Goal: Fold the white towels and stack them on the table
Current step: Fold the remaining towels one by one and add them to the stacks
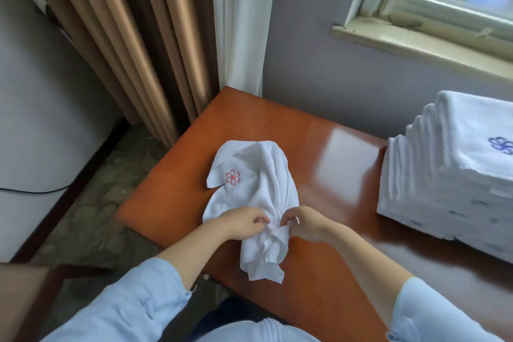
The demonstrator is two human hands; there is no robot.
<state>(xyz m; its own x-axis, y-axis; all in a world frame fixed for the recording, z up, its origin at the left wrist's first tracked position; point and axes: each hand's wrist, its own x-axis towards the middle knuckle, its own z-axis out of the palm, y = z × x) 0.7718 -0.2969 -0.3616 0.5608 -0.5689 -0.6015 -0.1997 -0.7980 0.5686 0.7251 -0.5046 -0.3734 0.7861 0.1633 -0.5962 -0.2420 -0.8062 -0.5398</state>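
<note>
At frame centre, our left hand (244,221) and right hand (302,222) pinch a crumpled, unfolded towel (255,175) on the surface (319,147); a tall folded stack (449,169) waits at right.

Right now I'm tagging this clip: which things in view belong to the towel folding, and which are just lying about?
Job: crumpled towel, pinched by left hand and right hand; folded stack; table.
Lying about: brown curtain; white curtain; window sill; black cable.
</note>
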